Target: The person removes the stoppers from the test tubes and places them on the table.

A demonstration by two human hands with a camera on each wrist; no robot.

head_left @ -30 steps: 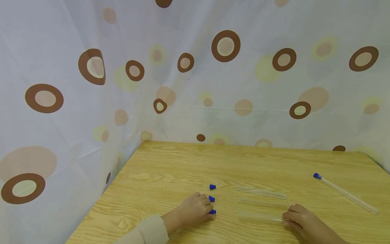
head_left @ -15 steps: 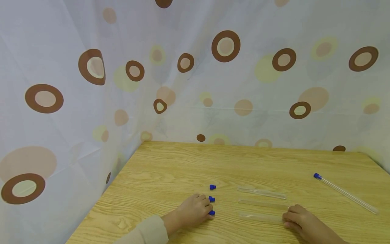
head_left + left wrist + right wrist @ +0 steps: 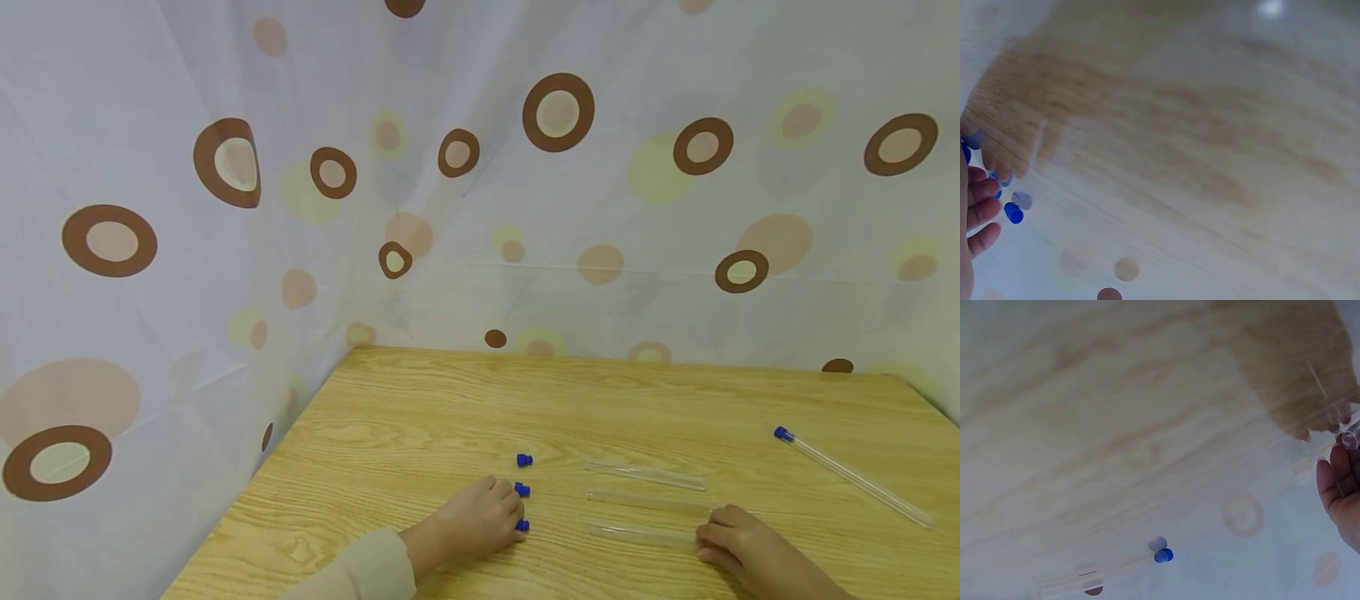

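My left hand (image 3: 483, 518) rests low on the wooden table (image 3: 465, 392), its thumb and fingers pinching the nearest blue test tube cap (image 3: 522, 526). Just past the fingers lies a second blue cap (image 3: 523, 490), and a third blue cap (image 3: 524, 460) sits farther back. To the right, three clear test tubes lie roughly parallel: the far tube (image 3: 645, 474), the middle tube (image 3: 645, 501) and the near tube (image 3: 637, 533). At the near tube's right end, my right hand (image 3: 746, 546) holds it between thumb and fingers. In the right wrist view, the tube's end (image 3: 1350, 439) shows at the fingertips.
A capped test tube (image 3: 855, 479) with a blue cap lies slantwise at the table's right side. A pale curtain (image 3: 525, 208) with brown and beige circles hangs behind the table and along its left side.
The nearest blue cap has shifted very slightly toward me between the left fingers. The shine along the near test tube looks different. Both hands have stayed almost in place.
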